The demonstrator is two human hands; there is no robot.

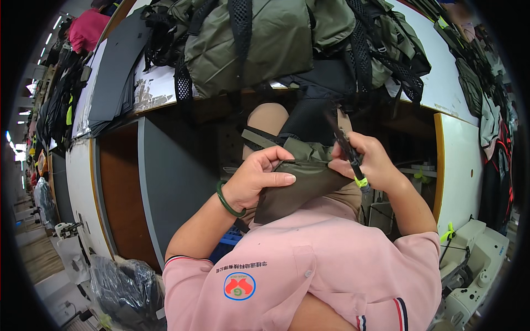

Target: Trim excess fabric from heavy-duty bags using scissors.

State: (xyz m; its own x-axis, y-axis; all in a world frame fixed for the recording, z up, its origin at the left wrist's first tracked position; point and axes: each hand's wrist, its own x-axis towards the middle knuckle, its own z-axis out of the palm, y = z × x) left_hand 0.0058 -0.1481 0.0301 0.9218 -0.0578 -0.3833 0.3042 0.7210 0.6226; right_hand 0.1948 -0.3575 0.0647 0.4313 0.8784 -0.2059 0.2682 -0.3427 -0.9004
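An olive-green fabric bag piece [301, 187] lies across my lap, one smooth flap hanging toward me. My left hand [254, 175] grips its left upper edge, thumb on top and fingers closed behind. In my right hand [372, 163] is a slim black hand tool [348, 148] with a yellow-green band at its lower end; its upper end is blurred, so I cannot tell its exact kind. Fingertips of that same hand also touch the fabric's right edge. A grey-green strap [262, 139] with black edging sticks out beyond the piece, over my knee.
On the white worktable [157, 88] ahead lie several olive bags [248, 47] with black mesh straps. Dark flat sheets [116, 69] are stacked at its left. A sewing machine [475, 265] stands at lower right, a plastic-wrapped bundle [124, 287] at lower left. Another person [88, 30] is far left.
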